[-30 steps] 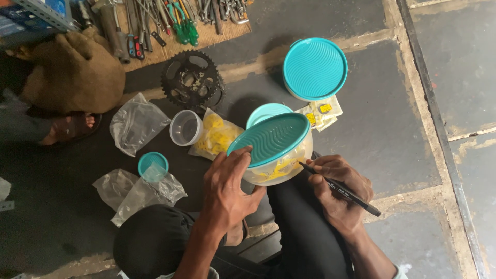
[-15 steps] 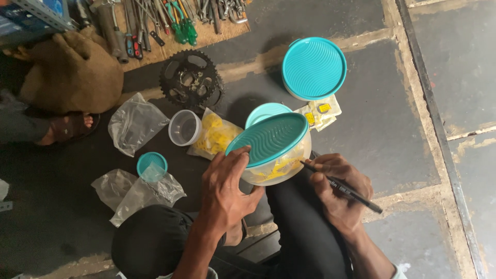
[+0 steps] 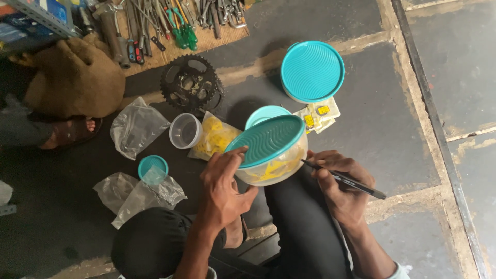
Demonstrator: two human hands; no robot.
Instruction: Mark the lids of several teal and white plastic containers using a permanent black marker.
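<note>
A lidded tub (image 3: 271, 152) is held on the lap, tilted, by the left hand (image 3: 225, 188), fingers closed on its rim. A pen (image 3: 343, 179) is pinched in the right hand (image 3: 338, 188), tip at the tub's side. Farther off, a second tub (image 3: 312, 72) and a sprocket (image 3: 191, 85) lie on the floor (image 3: 403, 129)

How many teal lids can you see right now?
4: one on the held tub, one behind it, one on the far tub, a small one by the bags.

Grey stone floor (image 3: 361, 144) carries a lidded teal tub (image 3: 312, 71), sprocket (image 3: 191, 85), clear cup (image 3: 185, 130), plastic bags (image 3: 135, 126).
</note>
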